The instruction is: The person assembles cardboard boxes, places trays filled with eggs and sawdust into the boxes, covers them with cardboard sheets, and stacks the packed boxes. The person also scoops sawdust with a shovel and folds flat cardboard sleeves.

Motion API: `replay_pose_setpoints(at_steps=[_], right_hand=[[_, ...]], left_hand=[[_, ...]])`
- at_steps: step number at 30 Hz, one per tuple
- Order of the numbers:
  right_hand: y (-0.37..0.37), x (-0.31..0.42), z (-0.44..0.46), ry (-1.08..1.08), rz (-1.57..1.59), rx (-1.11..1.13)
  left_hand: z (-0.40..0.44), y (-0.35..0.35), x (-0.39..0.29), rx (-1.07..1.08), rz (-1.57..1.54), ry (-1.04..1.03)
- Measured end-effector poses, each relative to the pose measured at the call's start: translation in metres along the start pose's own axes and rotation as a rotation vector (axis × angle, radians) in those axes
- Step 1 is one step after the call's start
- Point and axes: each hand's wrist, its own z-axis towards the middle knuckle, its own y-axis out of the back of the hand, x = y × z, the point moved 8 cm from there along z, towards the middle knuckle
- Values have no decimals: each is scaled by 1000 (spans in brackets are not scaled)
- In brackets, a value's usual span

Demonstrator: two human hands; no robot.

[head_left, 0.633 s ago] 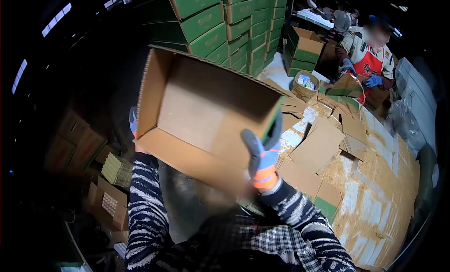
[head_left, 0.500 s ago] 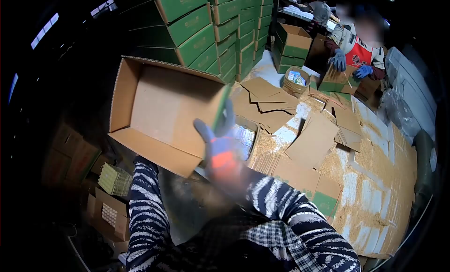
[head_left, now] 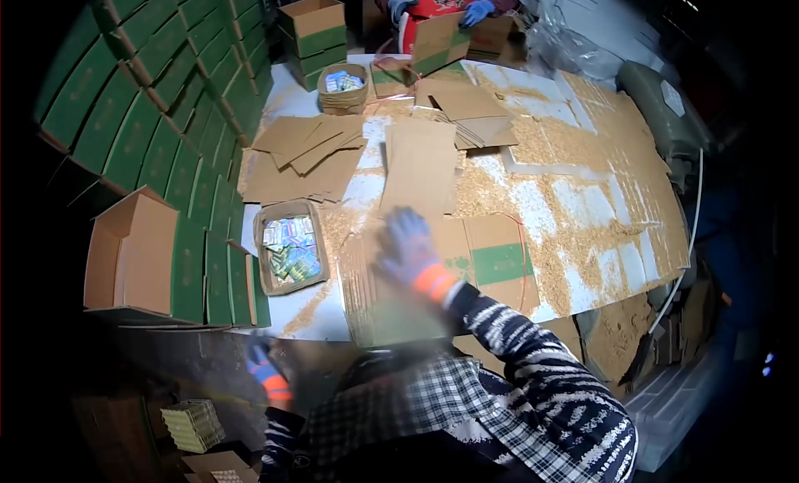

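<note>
My right hand, in a blue-grey glove with an orange cuff, is over the flattened green-and-brown cartons at the near table edge. Its fingers are stretched out, slightly blurred, and hold nothing. My left hand, gloved alike, is low at the left, below the table edge, fingers apart and nothing visible in them. An open carton lies on its side at the near end of the green carton stack, its brown inside facing left. Between the stack and my right hand stands a basket of small colourful packets.
Cardboard sheets and sawdust-like bits cover parts of the white table. Tall green carton stacks line the left. Across the table, a person's gloved hands hold a carton. Egg trays are low at left.
The open carton that was in front of me now lies by the stack at left, out of my hands. My right hand has moved onto the flattened cartons. The view has turned right.
</note>
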Motion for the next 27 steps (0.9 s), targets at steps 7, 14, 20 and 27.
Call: replay_pose_setpoints(at_steps=[7,14,20,27], right_hand=[[-66,-20,-182,184,-235,384],[54,-26,-127,85,91,176],[236,-52,-72,79,-184,-248],[250,-29,-123,445,-156,-225]], left_hand=[[-60,-308,-90,763,636,-707],[-41,-361,-103,1273,1308,-241],[-111,-380,-320,942,958,-923],[-116,-379,-315,1318,837,-846]])
